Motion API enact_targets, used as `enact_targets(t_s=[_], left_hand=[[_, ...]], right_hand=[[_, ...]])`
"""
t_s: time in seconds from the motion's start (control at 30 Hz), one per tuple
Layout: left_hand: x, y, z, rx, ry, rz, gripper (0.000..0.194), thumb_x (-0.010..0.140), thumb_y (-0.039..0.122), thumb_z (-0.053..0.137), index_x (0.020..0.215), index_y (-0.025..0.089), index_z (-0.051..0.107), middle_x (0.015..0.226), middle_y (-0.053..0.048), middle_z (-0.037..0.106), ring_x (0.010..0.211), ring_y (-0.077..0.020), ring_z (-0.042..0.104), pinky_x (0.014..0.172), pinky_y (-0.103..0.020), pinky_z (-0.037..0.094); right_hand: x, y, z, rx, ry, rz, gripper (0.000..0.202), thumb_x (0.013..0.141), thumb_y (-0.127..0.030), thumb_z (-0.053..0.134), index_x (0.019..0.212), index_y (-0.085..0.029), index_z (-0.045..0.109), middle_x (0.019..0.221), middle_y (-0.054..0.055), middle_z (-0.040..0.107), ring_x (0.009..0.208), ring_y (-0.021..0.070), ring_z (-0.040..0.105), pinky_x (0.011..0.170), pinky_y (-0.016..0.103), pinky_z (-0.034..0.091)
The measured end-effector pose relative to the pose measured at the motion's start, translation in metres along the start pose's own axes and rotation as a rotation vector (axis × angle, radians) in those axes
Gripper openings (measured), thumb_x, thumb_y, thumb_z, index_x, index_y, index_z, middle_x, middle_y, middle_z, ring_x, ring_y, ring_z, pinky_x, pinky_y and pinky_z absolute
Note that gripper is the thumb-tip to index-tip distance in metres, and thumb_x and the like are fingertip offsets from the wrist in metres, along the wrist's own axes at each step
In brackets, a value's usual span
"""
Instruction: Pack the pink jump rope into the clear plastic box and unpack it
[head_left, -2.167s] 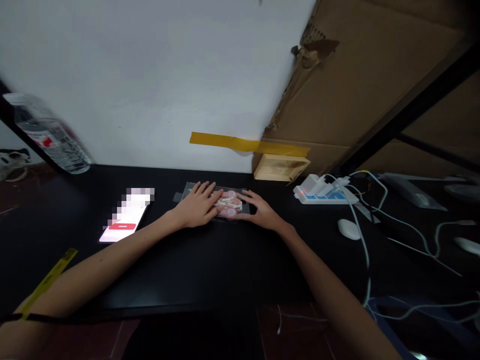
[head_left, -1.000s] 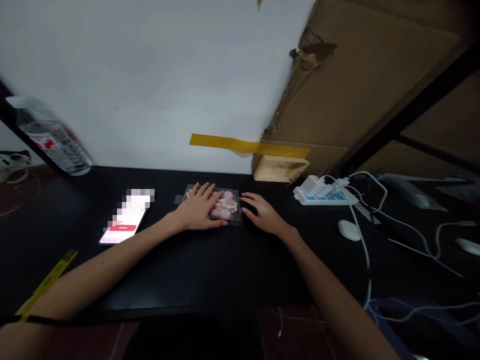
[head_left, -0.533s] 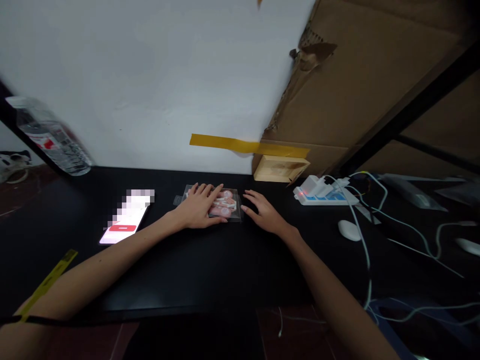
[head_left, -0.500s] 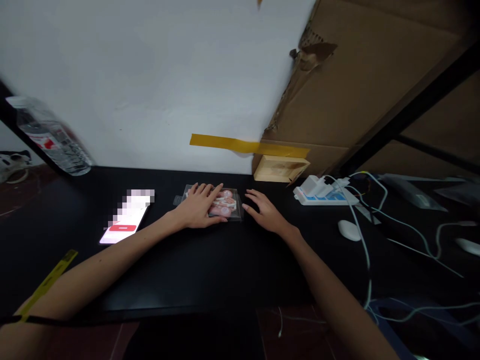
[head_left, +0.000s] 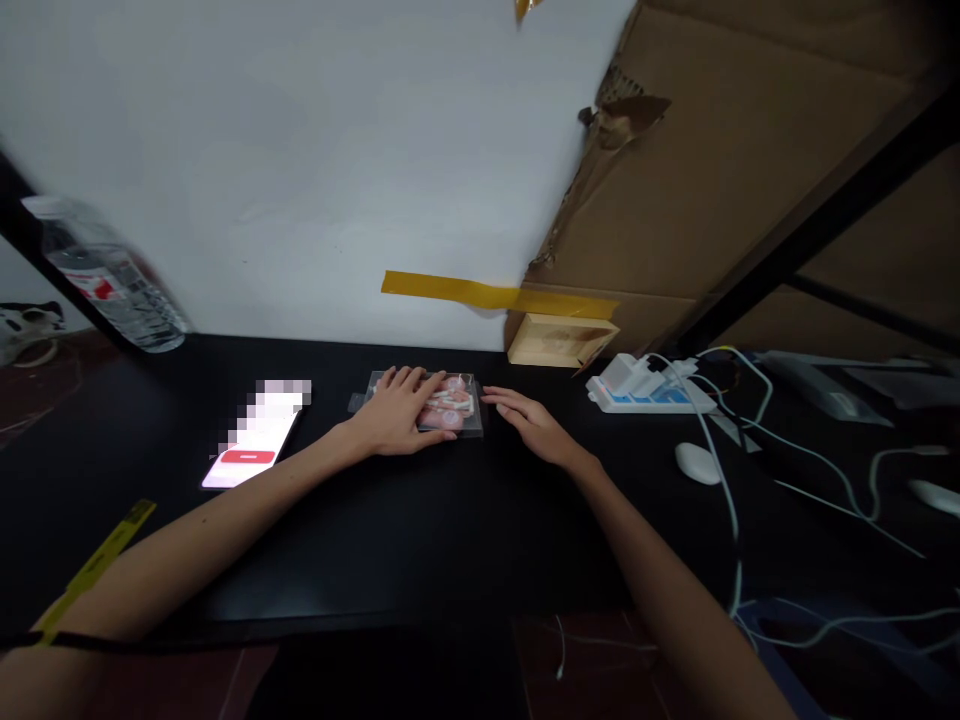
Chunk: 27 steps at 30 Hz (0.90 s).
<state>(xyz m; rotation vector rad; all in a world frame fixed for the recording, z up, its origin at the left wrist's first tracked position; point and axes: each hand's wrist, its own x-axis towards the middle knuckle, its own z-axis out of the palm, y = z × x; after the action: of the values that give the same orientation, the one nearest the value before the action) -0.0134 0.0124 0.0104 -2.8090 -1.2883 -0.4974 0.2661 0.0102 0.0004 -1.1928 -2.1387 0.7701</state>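
A clear flat plastic box (head_left: pixel 454 404) with pink and white contents lies on the black table; I cannot make out what the contents are. My left hand (head_left: pixel 400 412) rests flat over the box's left part, fingers spread, covering much of it. At the box's right edge are the fingertips of my right hand (head_left: pixel 529 422), its fingers stretched out and close together. Whether they touch the edge I cannot tell. A clear tab (head_left: pixel 358 402) sticks out from the box's left side.
A lit phone (head_left: pixel 259 435) lies on the left, a water bottle (head_left: pixel 120 285) behind it. A shallow wooden box (head_left: pixel 559 340) leans at the back by the cardboard (head_left: pixel 675 230). To the right are a power strip (head_left: pixel 651 400), a white mouse (head_left: pixel 697 463) and loose cables (head_left: pixel 731 510).
My right hand has moved slightly left to the box's right edge, and its fingers have come closer together. The left hand stays on the box.
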Motion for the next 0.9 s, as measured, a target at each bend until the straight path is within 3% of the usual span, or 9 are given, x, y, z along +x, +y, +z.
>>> enact_targets(t_s=[0.17,0.27,0.47,0.67,0.9], left_hand=[[0.000,0.001,0.002,0.018,-0.028,0.012,0.088,0.086,0.077,0.045,0.151,0.019,0.033,0.143,-0.018,0.048,0.131,-0.0381,0.043,0.114,-0.056,0.024],[0.000,0.000,0.003,0.016,-0.029,0.035,0.087,0.085,0.077,0.046,0.150,0.021,0.035,0.143,-0.017,0.048,0.132,-0.0379,0.042,0.114,-0.056,0.022],[0.000,-0.001,0.005,0.030,-0.021,0.030,0.090,0.085,0.080,0.041,0.152,0.021,0.029,0.146,-0.019,0.046,0.132,-0.0401,0.041,0.114,-0.058,0.021],[0.000,0.002,0.003,0.073,-0.030,0.056,0.085,0.085,0.078,0.045,0.149,0.024,0.032,0.145,-0.016,0.047,0.132,-0.0376,0.042,0.115,-0.057,0.022],[0.000,0.004,0.002,0.070,-0.045,0.036,0.086,0.085,0.077,0.049,0.146,0.018,0.039,0.145,-0.019,0.046,0.135,-0.0383,0.040,0.116,-0.057,0.022]], right_hand=[[-0.008,-0.002,0.006,-0.070,-0.183,-0.069,0.059,0.099,-0.052,0.044,0.151,-0.024,0.044,0.158,0.008,0.041,0.149,0.0275,0.032,0.122,0.055,0.024],[-0.012,0.001,0.011,-0.189,-0.219,-0.097,0.071,0.096,-0.054,0.052,0.157,-0.023,0.032,0.163,0.009,0.030,0.153,0.0309,0.019,0.122,0.058,0.022],[-0.013,0.001,0.021,-0.307,-0.249,-0.096,0.098,0.087,-0.067,0.059,0.161,-0.022,0.012,0.166,0.013,0.015,0.153,0.0362,0.011,0.122,0.059,0.021],[-0.009,-0.004,0.032,-0.395,-0.194,-0.002,0.100,0.088,-0.076,0.045,0.161,-0.015,0.013,0.165,0.017,0.017,0.153,0.0381,0.011,0.123,0.059,0.018],[-0.009,-0.006,0.032,-0.440,-0.198,0.036,0.100,0.087,-0.079,0.041,0.160,-0.014,0.018,0.165,0.018,0.017,0.153,0.0389,0.009,0.123,0.059,0.016]])
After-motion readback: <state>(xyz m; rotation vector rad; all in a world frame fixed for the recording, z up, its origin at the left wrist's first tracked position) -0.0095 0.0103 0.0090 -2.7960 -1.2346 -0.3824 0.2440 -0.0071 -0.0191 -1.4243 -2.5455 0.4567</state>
